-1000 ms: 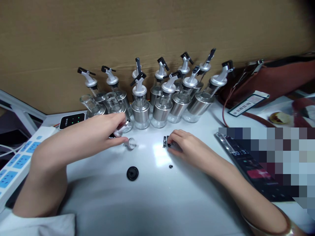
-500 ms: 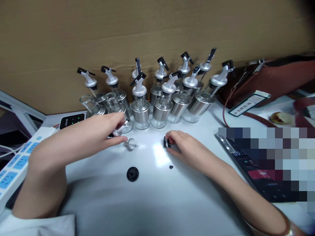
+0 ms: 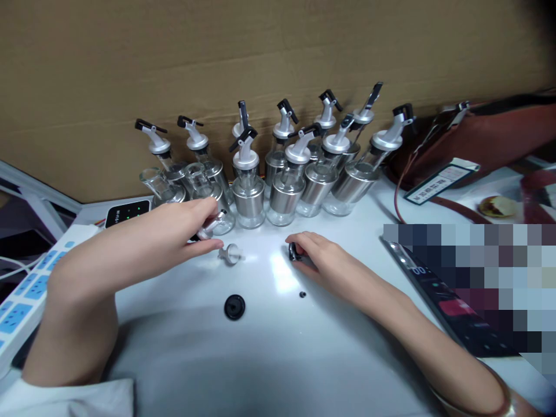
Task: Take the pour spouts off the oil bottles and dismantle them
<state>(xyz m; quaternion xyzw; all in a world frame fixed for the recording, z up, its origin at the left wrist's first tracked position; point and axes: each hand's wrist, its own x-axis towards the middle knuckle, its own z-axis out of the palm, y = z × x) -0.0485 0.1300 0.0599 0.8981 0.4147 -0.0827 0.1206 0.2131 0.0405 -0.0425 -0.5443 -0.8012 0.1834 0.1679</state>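
Observation:
My left hand (image 3: 191, 223) is curled around a silver pourer spout (image 3: 207, 230) with a black part, largely hidden by the fingers. Just beside its thumb, a separate silver cone-shaped pourer piece (image 3: 232, 253) lies on the white table. My right hand (image 3: 313, 250) pinches a small black pourer lever (image 3: 293, 252) close to the tabletop. A tiny black plug-like piece (image 3: 303, 295) lies below this hand. Nearer to me, a round black stopper disc (image 3: 234, 307) rests on the table.
Glass oil bottles with steel bands and pourers (image 3: 249, 200) stand in rows at the back. Two at the left have open necks (image 3: 197, 174). A power strip (image 3: 37, 278) and small black device (image 3: 128, 211) are left; a phone-like screen (image 3: 434, 301) and brown bag (image 3: 486, 145) are right.
The fingers of my right hand have closed a little further over the black lever, which has turned slightly. My left hand has barely moved.

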